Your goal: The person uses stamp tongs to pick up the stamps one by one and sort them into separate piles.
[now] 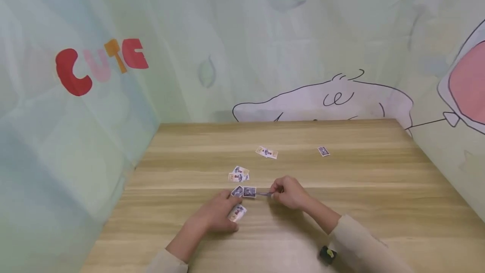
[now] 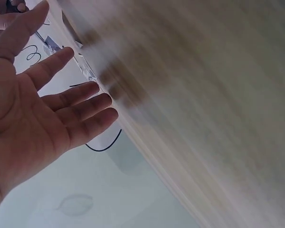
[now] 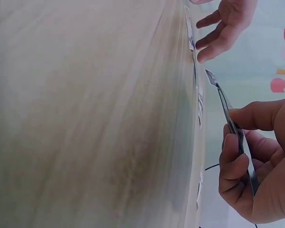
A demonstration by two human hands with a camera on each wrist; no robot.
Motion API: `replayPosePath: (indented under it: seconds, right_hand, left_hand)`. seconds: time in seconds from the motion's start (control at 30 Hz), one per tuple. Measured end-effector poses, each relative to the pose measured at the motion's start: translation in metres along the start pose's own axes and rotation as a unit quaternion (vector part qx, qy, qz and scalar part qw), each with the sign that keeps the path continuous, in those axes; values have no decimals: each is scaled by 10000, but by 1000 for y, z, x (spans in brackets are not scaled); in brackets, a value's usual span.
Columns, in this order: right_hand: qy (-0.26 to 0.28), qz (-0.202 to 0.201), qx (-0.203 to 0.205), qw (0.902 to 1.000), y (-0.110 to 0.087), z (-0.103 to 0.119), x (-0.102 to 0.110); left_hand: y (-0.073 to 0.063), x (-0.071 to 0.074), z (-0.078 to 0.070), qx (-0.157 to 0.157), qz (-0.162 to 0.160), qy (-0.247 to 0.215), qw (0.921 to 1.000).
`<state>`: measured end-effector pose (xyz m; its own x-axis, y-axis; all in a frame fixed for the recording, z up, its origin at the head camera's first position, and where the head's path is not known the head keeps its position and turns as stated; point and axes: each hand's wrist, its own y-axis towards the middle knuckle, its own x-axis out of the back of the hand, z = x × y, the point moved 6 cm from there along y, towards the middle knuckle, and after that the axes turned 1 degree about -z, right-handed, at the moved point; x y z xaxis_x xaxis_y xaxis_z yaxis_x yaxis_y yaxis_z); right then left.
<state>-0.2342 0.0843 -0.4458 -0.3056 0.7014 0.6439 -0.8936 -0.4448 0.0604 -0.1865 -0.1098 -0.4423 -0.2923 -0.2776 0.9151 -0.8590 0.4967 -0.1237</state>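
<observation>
In my right hand [image 1: 289,193] I hold metal tweezers [image 3: 226,110], pinched between thumb and fingers. At their tips is a small white-edged card [image 1: 249,191] with a dark picture, which the right wrist view shows raised off the table. My left hand [image 1: 216,215] is low over the table to the left, its fingers extended in the left wrist view [image 2: 42,104]. Close to its fingertips lies another dark card [image 1: 237,191]. A lighter printed card [image 1: 238,212] lies between its thumb and fingers, partly covered; whether the hand touches either card I cannot tell.
Just beyond the hands, several light cards [image 1: 239,174] overlap on the wooden table [image 1: 363,214]. Farther back are overlapping light cards [image 1: 267,152] and, to the right, one dark card [image 1: 323,151]. A small black object [image 1: 327,255] is beside the right sleeve. Printed curtains surround the table.
</observation>
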Motion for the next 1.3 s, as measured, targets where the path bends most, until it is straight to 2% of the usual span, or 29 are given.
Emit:
replayPosePath:
  seconds: [0.33, 0.57, 0.83, 1.07, 1.3]
  right_hand:
    - [404, -285, -343, 9982, -15, -12, 18]
    - [345, -483, -556, 9967, -22, -23, 28]
    - [358, -607, -749, 9947, -27, -34, 36]
    - [385, -763, -866, 9926, -32, -42, 48]
    - [534, -733, -905, 9918, -35, -46, 55]
  left_hand:
    - [14, 7, -6, -45, -51, -99, 9999]
    - [21, 8, -1, -53, -73, -316, 9995]
    - [25, 12, 11, 339, -75, -466, 9983]
    - [32, 13, 18, 307, -159, -302, 9989]
    - [35, 12, 22, 366, -158, -389, 9985]
